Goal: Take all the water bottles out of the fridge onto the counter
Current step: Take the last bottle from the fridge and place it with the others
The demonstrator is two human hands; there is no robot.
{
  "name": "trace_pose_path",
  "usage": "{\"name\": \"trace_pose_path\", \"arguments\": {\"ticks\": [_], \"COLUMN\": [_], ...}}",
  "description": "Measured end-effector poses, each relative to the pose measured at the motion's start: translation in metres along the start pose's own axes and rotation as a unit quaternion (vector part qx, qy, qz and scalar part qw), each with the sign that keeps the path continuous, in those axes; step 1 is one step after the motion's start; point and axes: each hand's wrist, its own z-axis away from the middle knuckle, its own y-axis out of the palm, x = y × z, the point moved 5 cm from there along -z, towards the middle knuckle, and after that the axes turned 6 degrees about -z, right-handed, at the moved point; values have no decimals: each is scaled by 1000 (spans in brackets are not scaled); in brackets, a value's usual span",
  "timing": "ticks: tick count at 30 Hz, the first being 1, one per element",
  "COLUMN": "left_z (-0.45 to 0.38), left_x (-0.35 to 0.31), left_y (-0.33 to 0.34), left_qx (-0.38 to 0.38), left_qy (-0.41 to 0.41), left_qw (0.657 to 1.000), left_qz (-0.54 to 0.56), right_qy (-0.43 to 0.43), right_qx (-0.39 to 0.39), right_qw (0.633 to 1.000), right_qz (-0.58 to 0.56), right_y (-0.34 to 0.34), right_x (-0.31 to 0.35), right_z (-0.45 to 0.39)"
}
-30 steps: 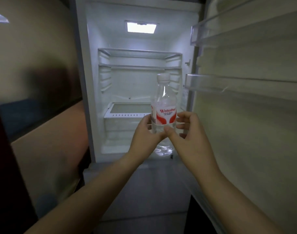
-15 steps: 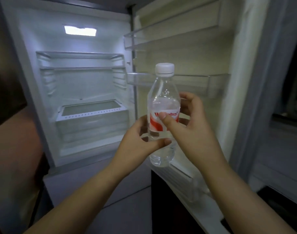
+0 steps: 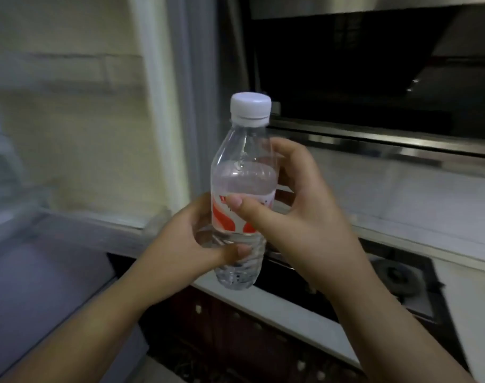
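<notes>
Both hands hold one clear water bottle (image 3: 242, 189) upright in the air, in front of the person and above the near edge of the white surface (image 3: 266, 305). The bottle has a white cap (image 3: 250, 105), a red and white label (image 3: 230, 217) around its middle and water reaching to just above the label.

The left hand (image 3: 177, 244) grips the lower part: its thumb lies across the ribbed base at the front and its fingers (image 3: 201, 214) curl round the left side and behind. The right hand (image 3: 304, 214) grips higher up: its thumb presses on the label at the front, while its fingers (image 3: 285, 153) wrap round the back of the bottle at shoulder level. The cap and neck stand clear above both hands, and the bottom of the bottle shows below the left thumb.

To the left is the open fridge door (image 3: 78, 106) with its shelf (image 3: 56, 67). On the surface to the right sits a black gas hob (image 3: 396, 275), under a range hood (image 3: 373, 64).
</notes>
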Motion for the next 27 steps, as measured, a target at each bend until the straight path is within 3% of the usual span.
{"name": "trace_pose_path", "arguments": {"ticks": [9,19,27], "left_z": [-31,-85,-126], "left_x": [-40,-116,-134], "left_y": [214,462,602], "left_qx": [163,248,328], "left_qy": [12,39,38], "left_qw": [985,963,938], "left_qz": [48,100,107], "right_qy": [54,81,149], "right_qx": [-81,-165,-244], "right_qw": [991,967,941], "right_qz": [96,174,183], "right_y": [-196,-432,-558], "right_x": [-11,-20,-49], "right_z": [91,170,214]}}
